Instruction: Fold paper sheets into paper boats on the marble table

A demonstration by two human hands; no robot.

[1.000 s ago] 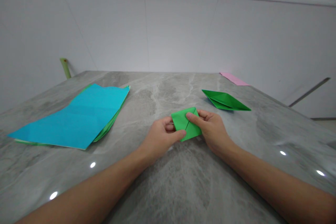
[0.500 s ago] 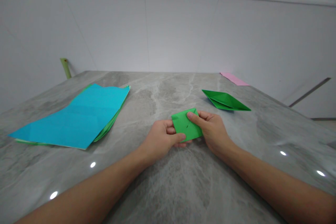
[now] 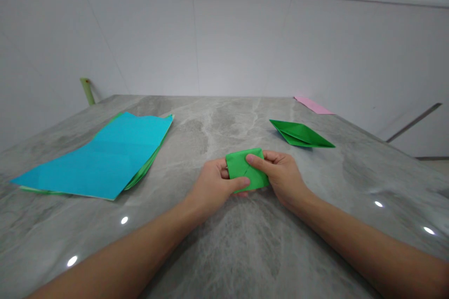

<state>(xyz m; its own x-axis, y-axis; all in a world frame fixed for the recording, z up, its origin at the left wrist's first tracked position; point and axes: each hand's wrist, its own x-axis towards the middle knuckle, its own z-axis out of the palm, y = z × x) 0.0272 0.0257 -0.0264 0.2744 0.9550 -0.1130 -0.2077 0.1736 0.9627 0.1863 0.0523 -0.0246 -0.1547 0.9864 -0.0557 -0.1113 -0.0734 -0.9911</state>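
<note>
We count: one left hand [image 3: 218, 184], one right hand [image 3: 282, 173], both pinching one folded green paper [image 3: 242, 166] just below frame centre; one green boat shape [image 3: 302, 135], right; one pink paper [image 3: 313, 105], upper right; one blue-topped paper stack [image 3: 105, 159], left.

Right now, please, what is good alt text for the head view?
A left hand and a right hand hold a small folded green paper at a grey marbled table. Blue paper lies left, atop green sheets; a pointed green fold and pink paper lie right.
</note>
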